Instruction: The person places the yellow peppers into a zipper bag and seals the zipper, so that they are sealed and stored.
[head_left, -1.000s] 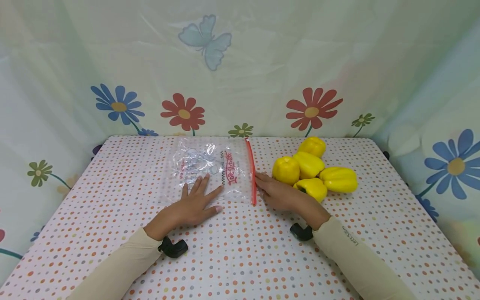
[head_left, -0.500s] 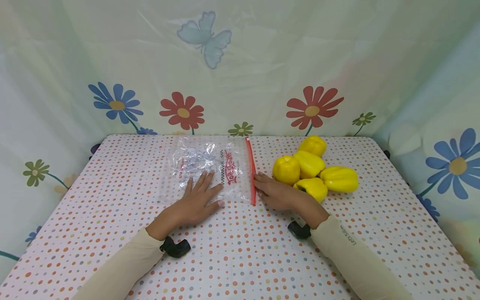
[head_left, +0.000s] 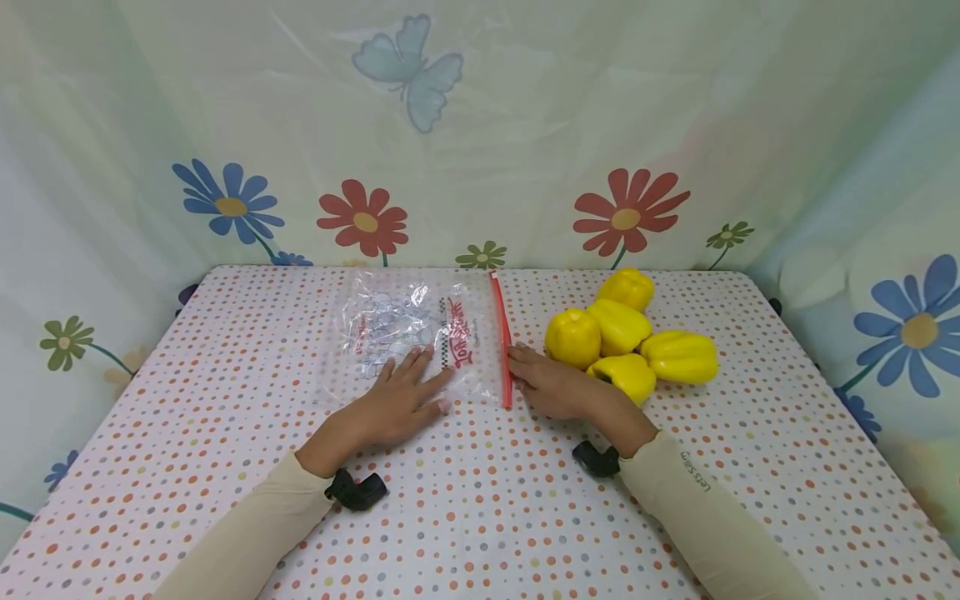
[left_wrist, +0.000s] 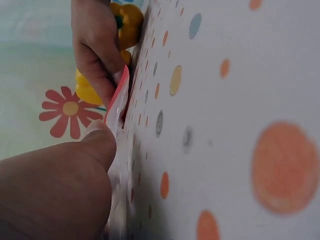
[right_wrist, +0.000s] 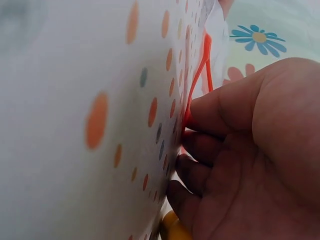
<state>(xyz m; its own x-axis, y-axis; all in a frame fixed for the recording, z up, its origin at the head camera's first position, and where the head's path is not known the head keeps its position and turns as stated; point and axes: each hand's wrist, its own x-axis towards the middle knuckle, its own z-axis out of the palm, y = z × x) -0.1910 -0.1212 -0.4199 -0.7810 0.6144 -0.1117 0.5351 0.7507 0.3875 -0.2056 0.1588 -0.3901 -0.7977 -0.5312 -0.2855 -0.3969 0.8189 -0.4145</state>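
Note:
A clear plastic zip bag [head_left: 472,379] with a red zip edge and red print lies flat on the dotted table cover. Spread over its near side, my left hand [head_left: 390,410] rests on the plastic with fingers extended. My right hand [head_left: 551,385] is at the bag's red edge; in the right wrist view its thumb and index fingertip pinch the red strip [right_wrist: 204,62], which splits into two lines there. Behind that hand sits a cluster of several yellow bell peppers [head_left: 618,327], one with its stem hollow facing me.
The dotted table cover [head_left: 465,517] spreads around the bag and peppers. A curtain [head_left: 525,108] printed with flowers and a butterfly stands behind the table and along both sides. A black wrist device sits on each forearm.
My left hand has slid slightly to the right over the bag. The right hand stays at the red edge, and the peppers keep their places.

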